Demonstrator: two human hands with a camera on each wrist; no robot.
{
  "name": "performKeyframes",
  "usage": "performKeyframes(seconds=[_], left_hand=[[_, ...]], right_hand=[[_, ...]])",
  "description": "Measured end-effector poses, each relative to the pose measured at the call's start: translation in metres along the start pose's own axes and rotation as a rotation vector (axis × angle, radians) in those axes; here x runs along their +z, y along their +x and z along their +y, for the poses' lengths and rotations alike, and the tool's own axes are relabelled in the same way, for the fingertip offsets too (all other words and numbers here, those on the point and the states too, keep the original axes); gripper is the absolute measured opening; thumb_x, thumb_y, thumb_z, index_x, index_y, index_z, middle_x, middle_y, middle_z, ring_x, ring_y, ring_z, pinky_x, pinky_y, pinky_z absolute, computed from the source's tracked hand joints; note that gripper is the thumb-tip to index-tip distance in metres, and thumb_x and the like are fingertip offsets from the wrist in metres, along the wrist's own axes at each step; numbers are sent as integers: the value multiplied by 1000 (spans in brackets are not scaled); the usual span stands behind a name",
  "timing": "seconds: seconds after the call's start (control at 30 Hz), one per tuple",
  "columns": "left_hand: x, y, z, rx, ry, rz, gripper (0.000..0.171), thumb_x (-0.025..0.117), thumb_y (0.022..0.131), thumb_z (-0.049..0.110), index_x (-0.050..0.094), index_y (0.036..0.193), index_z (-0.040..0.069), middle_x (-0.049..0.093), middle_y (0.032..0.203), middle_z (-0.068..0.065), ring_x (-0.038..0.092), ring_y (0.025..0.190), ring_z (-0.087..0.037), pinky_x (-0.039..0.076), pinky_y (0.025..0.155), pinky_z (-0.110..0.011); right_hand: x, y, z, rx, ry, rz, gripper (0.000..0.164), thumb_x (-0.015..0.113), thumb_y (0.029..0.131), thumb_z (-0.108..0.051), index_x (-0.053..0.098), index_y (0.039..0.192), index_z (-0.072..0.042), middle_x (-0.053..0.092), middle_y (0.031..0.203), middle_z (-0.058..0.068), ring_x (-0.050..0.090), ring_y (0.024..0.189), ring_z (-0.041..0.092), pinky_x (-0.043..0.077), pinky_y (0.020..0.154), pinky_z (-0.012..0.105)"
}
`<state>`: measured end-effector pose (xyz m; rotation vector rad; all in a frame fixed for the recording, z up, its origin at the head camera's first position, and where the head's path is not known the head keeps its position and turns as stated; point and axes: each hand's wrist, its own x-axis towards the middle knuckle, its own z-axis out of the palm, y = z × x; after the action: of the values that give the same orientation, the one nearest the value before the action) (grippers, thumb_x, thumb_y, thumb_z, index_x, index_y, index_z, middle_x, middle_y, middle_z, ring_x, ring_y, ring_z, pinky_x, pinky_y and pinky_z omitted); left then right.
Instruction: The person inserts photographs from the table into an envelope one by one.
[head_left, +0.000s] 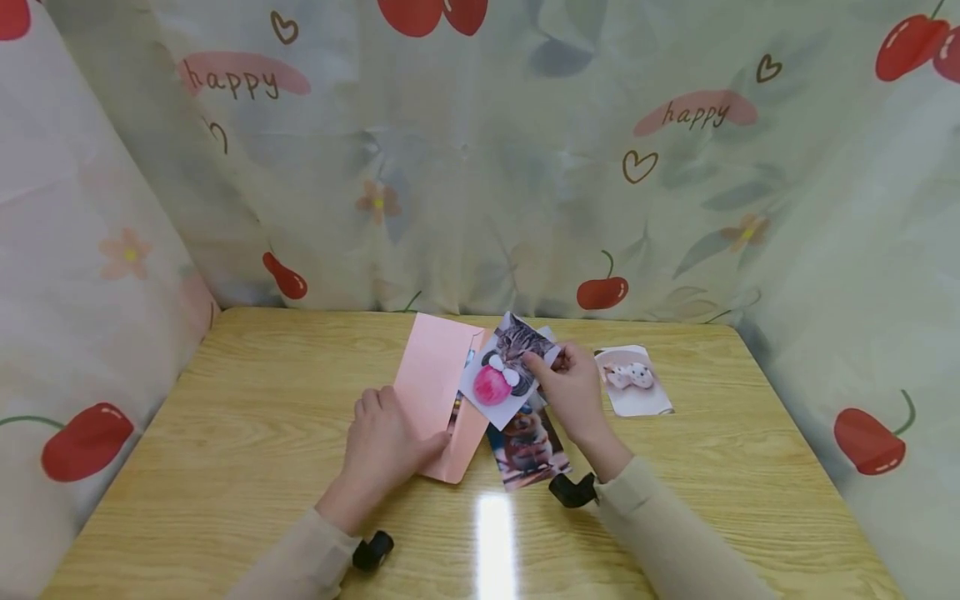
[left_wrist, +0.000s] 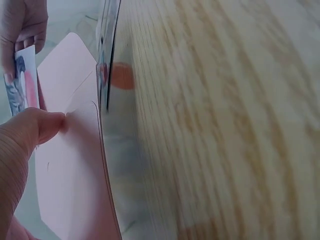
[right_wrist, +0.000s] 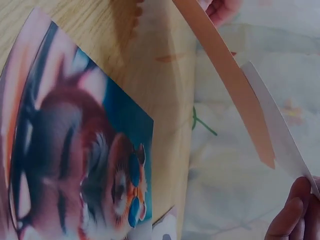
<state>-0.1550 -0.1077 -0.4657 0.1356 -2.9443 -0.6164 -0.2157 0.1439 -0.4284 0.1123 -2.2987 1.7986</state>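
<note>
My left hand (head_left: 386, 437) grips a pink envelope (head_left: 435, 354) by its lower left part, with the thumb pressing on its face in the left wrist view. The envelope gapes along its right side, and a strip of something coloured shows inside. Between thumb and fingers, my right hand (head_left: 577, 392) pinches a photo card (head_left: 491, 387) of a tabby cat with a pink ball. It overlaps the envelope's right edge. Below it lies a card with a furry animal in blue sunglasses (right_wrist: 85, 145), partly covered in the head view.
Farther right on the wooden table (head_left: 285, 383) lies another photo card (head_left: 633, 400) with white bow-like shapes, its corners slightly curled. A cherry-printed curtain (head_left: 465, 167) stands behind the table and along both sides. Black wrist mounts (head_left: 573, 490) sit at both cuffs.
</note>
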Motion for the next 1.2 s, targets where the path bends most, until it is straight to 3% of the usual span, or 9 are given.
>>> performKeyframes(seconds=[0.17, 0.5, 0.6, 0.93, 1.2], left_hand=[[0, 0, 1, 2, -10, 7, 102, 72, 62, 72, 44, 115, -10, 42, 104, -22, 43, 92, -32, 47, 69, -44], [-1, 0, 3, 34, -32, 38, 100, 75, 61, 69, 44, 113, -11, 43, 103, -22, 44, 91, -33, 47, 69, -45], [-1, 0, 3, 37, -34, 39, 100, 75, 61, 68, 44, 114, -11, 43, 104, -23, 44, 92, -34, 47, 70, -45], [0, 0, 2, 27, -42, 36, 99, 75, 62, 67, 44, 115, -11, 42, 104, -22, 43, 93, -33, 46, 73, -45], [2, -1, 4, 30, -49, 20, 100, 75, 63, 66, 43, 117, -12, 42, 107, -23, 43, 94, -34, 45, 75, -45]], right_hand=[[5, -2, 0, 19, -25, -65, 32, 75, 86, -26, 51, 81, -4, 53, 69, 12, 55, 58, 29, 45, 49, 31], [11, -5, -6, 63, -113, -174, 38, 76, 85, -28, 46, 76, -5, 47, 65, 9, 47, 55, 23, 40, 50, 29], [13, -2, 2, 43, -141, -185, 41, 77, 84, -31, 45, 74, -8, 41, 63, 6, 39, 53, 18, 37, 51, 29], [11, -2, 4, 49, -187, -223, 42, 78, 82, -31, 44, 72, -7, 35, 59, 3, 35, 50, 18, 34, 49, 30], [15, -3, 4, 80, -168, -232, 37, 78, 82, -34, 51, 78, -9, 49, 67, 6, 46, 50, 19, 39, 46, 29]])
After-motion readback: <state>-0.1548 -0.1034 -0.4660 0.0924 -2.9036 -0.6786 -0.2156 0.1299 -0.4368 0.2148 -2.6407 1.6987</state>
